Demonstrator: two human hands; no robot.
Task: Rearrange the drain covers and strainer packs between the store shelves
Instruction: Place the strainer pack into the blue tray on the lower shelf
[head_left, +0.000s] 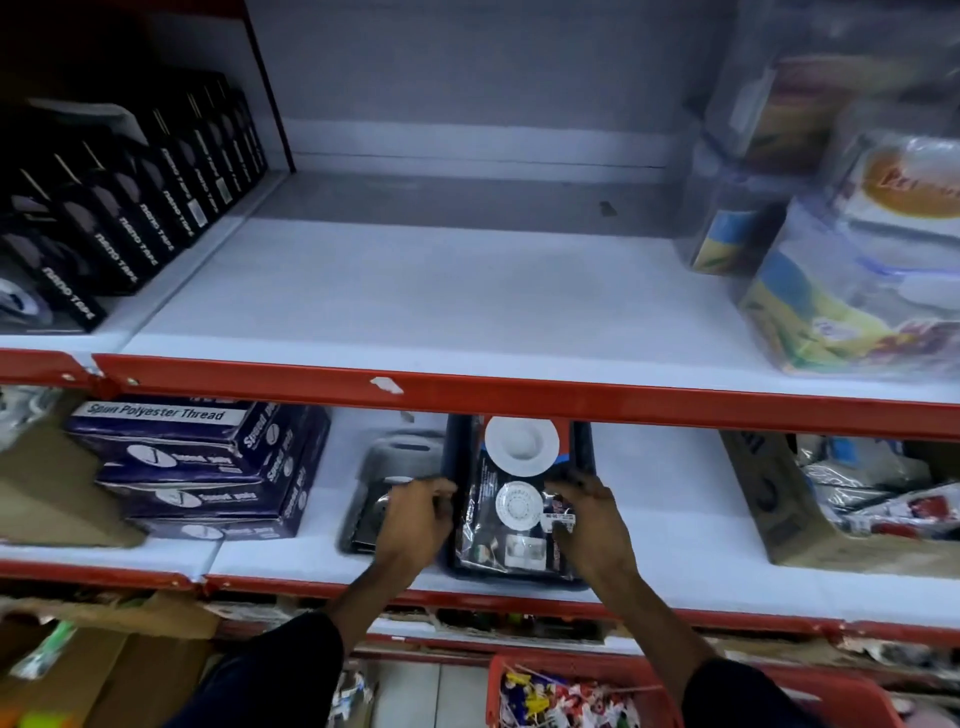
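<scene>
Low center of the frame, both hands grip a stack of strainer packs on the lower shelf: left hand curled around its left edge, right hand closed over the right edge. Drain covers sit just left.

The strainer pack under my fingers is wrapped in glossy, crinkled clear film over dark printed card, with smooth white plastic discs showing through, and it sits in a dark tray with a smooth, dull sheen. Beside it the drain cover looks like brushed grey metal, catching a soft shine. The shelf boards are matt white and smooth with glossy red painted metal edges, the thread boxes are semi-gloss printed cardboard, the carton at right is rough brown cardboard, and the packs above it are in shiny transparent plastic.
</scene>
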